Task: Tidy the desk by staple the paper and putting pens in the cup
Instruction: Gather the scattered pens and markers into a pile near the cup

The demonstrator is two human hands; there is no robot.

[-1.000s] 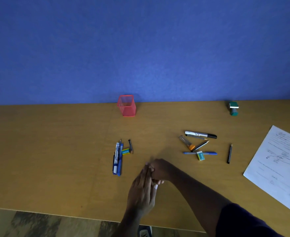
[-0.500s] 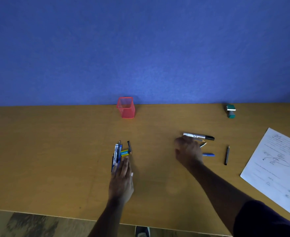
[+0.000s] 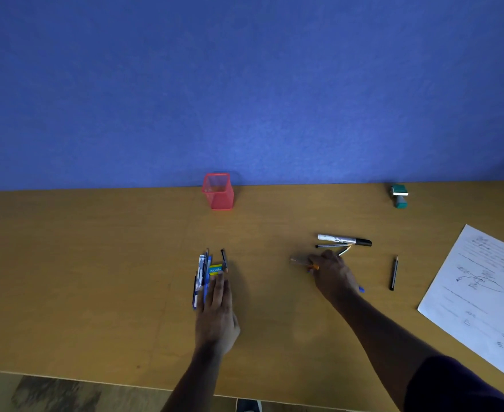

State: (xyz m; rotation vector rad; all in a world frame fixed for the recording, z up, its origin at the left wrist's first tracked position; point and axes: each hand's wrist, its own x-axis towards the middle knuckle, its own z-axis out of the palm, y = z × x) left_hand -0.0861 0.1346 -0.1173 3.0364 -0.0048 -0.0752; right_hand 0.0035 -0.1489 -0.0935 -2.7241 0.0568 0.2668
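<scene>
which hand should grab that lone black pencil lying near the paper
Right. The right hand lies close beside the black pencil, though it already grips pens; the left hand rests on the pen bundle, much farther away.

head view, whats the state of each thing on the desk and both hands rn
red mesh cup: upright, looks empty
stapler: untouched by the wall
paper: flat, untouched
black marker: capped, lying flat
pencil: lying alone
left hand: fingers straight, on the pen bundle
right hand: curled around pens
</scene>
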